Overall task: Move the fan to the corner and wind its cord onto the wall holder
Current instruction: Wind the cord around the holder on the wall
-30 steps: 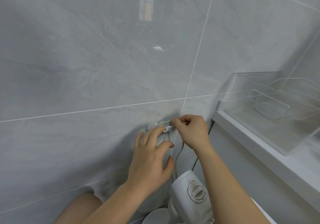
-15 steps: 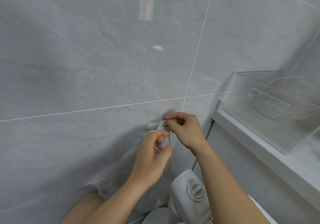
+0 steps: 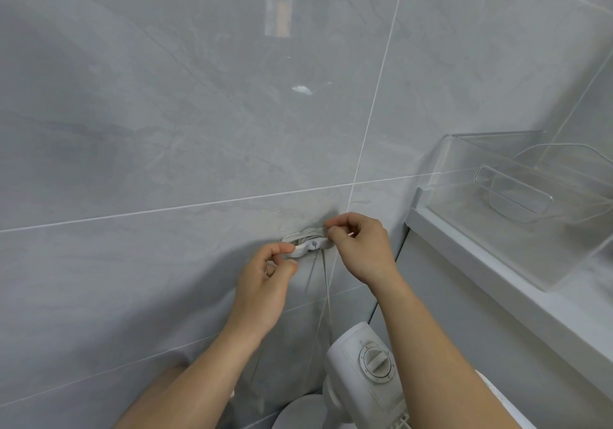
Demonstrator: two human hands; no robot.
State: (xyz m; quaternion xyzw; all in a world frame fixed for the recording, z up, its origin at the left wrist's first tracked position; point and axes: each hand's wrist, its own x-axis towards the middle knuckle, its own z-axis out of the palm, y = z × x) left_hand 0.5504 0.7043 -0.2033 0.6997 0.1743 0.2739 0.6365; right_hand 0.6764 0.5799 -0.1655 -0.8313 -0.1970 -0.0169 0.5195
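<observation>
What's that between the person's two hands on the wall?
In the head view, the wall holder with the cord wound on it sits between the left hand and right hand.

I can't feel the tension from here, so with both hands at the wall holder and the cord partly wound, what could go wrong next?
1. The cord runs taut from the wall holder down toward the fan; pulling harder may tip the fan.
2. The left hand and right hand pinch only small ends; a slip could loosen the loops.
3. The holder looks small; tugging might detach it from the tiled wall.
</observation>
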